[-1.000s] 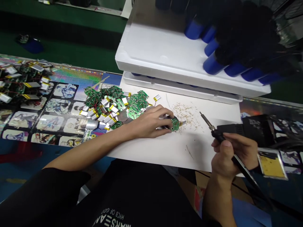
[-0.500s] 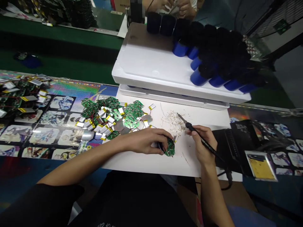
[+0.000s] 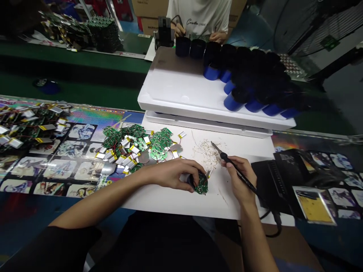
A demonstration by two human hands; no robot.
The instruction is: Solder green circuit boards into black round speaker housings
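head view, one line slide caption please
Soldering iron in the right hand, tip over scattered bits; left hand holding a dark part with a green circuit board.

The left hand (image 3: pixel 176 170) partly hides a circuit board (image 3: pixel 202 185); a co-worker (image 3: pixel 200 17) is cropped above.

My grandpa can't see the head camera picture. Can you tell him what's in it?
A person's left hand holds a green circuit board over a white surface, while the right hand grips a soldering iron. A pile of green boards and silver packs lies to the left; ahead, blue-and-black cylinders stand on white foam, with another person beyond.
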